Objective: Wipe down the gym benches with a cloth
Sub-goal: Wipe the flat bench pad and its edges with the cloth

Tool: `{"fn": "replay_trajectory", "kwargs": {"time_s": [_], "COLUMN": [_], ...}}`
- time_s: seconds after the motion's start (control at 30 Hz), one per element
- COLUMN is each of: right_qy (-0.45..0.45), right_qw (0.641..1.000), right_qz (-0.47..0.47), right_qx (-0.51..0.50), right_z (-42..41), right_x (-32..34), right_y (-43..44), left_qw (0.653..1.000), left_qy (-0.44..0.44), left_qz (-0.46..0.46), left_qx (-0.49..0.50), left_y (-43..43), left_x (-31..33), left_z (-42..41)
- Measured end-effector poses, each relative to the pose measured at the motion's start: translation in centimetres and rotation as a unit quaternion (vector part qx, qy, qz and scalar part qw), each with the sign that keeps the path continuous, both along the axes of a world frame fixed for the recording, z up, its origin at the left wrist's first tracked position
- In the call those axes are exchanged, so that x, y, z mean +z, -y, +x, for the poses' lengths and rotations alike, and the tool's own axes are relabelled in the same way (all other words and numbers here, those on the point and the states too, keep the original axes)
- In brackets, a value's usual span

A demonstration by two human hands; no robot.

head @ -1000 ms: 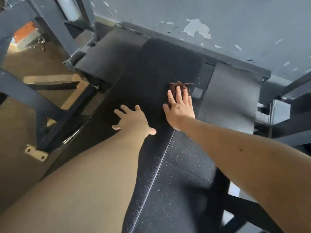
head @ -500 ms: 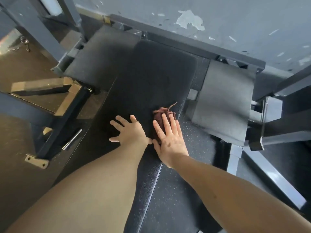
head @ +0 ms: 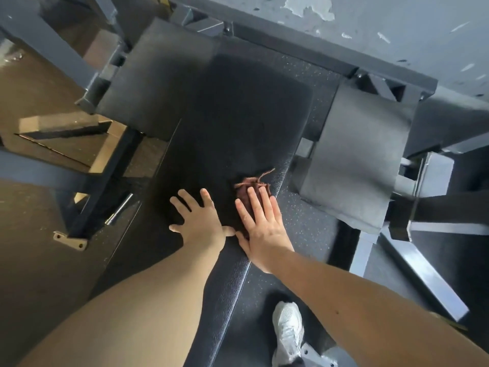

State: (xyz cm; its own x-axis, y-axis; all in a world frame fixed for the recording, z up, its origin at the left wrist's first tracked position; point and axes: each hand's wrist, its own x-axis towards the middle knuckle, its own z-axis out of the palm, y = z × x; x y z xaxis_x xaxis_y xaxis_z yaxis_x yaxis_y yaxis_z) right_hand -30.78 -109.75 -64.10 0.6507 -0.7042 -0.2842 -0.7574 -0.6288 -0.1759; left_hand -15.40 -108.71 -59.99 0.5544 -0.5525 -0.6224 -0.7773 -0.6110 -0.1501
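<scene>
Closest to me, a white sneaker (head: 288,329) stands on the speckled floor just right of the bench pad (head: 225,123), and both forearms reach forward over it. My left hand (head: 199,223) lies flat on the black vinyl with its fingers spread, holding nothing; I read it as a brace. Just beside it, my right hand (head: 264,226) presses down with straight fingers on the dark red cloth (head: 248,186), which sits near the pad's right edge, about midway along what I can see. Nothing is curled round the cloth; the palm pins it.

I judge this to be mid-wipe on the main pad. The next move calls for steady downward pressure while sliding the cloth across, taking care that it does not slip off the right edge.

Farther out, a grey side pad (head: 158,83) on the left and another (head: 354,160) on the right flank the bench, with the peeling wall (head: 397,27) behind.

Most of the cloth is hidden under my fingers, and my arms cover the near end of the pad. I cannot tell which areas are already clean.
</scene>
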Motion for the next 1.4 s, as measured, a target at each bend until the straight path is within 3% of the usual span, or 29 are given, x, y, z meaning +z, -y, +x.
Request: {"fn": "replay_trajectory", "kwargs": {"time_s": [0.23, 0.53, 0.77, 0.9, 1.07, 1.13, 1.3, 1.37, 1.4], "right_qy": [-0.022, -0.047, 0.014, 0.053, 0.026, 0.002, 0.024, 0.034, 0.027], "right_qw": [0.992, 0.999, 0.997, 0.992, 0.967, 0.974, 0.994, 0.994, 0.997], "right_qz": [0.0, -0.017, -0.04, -0.07, -0.076, -0.104, -0.075, -0.062, -0.063], "right_qx": [0.123, 0.012, -0.07, 0.089, 0.24, 0.2, -0.077, -0.088, -0.043], "right_z": [-1.7, 0.0, 2.6, 3.0, 1.9, 1.8, 4.4, 6.5, 7.4], "right_x": [1.4, 1.6, 0.2, -0.5, -0.1, 0.3, 1.2, 1.3, 1.2], "right_y": [4.6, 4.8, 3.0, -0.1, 0.3, 3.3, 4.9, 1.8, -0.1], "left_qw": [1.0, 0.999, 0.998, 0.99, 0.975, 0.973, 0.982, 0.988, 0.99], "left_qy": [-0.017, -0.029, -0.048, -0.089, -0.075, -0.068, -0.018, -0.001, 0.003], "left_qz": [0.009, -0.018, -0.043, -0.109, -0.207, -0.217, -0.18, -0.129, -0.102], "left_qx": [0.0, 0.011, -0.001, 0.02, 0.025, 0.031, 0.061, 0.081, 0.098], "left_y": [0.1, 0.0, -0.7, -2.1, -5.0, -5.7, -6.9, -7.1, -7.3], "left_x": [0.8, 0.5, 0.3, 1.0, 2.0, 2.2, 2.2, 2.0, 2.0], "left_z": [0.3, 0.3, 0.7, 2.3, 4.6, 5.4, 8.1, 9.4, 10.1]}}
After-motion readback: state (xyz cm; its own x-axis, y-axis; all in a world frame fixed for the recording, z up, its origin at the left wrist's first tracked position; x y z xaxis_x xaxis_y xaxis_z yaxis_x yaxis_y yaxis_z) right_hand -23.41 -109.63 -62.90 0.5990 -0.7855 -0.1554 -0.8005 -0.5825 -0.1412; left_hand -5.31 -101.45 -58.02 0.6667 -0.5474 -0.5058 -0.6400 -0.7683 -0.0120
